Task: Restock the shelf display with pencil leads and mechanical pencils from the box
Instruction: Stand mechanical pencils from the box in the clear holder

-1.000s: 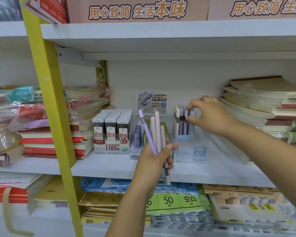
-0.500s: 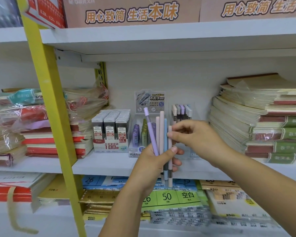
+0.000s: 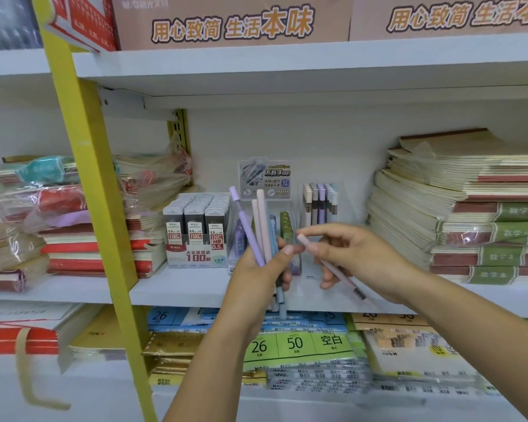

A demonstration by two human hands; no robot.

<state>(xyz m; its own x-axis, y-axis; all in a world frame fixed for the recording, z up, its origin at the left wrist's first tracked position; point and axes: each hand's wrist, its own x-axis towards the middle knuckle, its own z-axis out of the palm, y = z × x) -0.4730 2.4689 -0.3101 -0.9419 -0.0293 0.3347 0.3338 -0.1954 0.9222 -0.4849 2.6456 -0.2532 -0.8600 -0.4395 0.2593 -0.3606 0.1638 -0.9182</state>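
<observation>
My left hand [image 3: 261, 269] grips a bundle of mechanical pencils [image 3: 261, 226], purple, pink and blue, held upright in front of the shelf. My right hand [image 3: 357, 257] pinches a single pink pencil [image 3: 333, 266], tilted with its cap toward the bundle and its tip down to the right. Behind my hands a clear display stand [image 3: 319, 202] holds several upright pencils. To its left stand a box of pencil lead cases [image 3: 197, 229] and a small display of purple and green lead tubes [image 3: 285, 223].
A yellow ladder rail [image 3: 92, 193] crosses the left side in front of the white shelf [image 3: 180, 287]. Notebook stacks [image 3: 476, 208] fill the right, wrapped books [image 3: 43, 214] the left. Paper packs [image 3: 299, 345] lie on the lower shelf.
My right hand came back from the clear stand to the bundle and has drawn one pink pencil out to the right. The left hand stayed in place with the bundle.
</observation>
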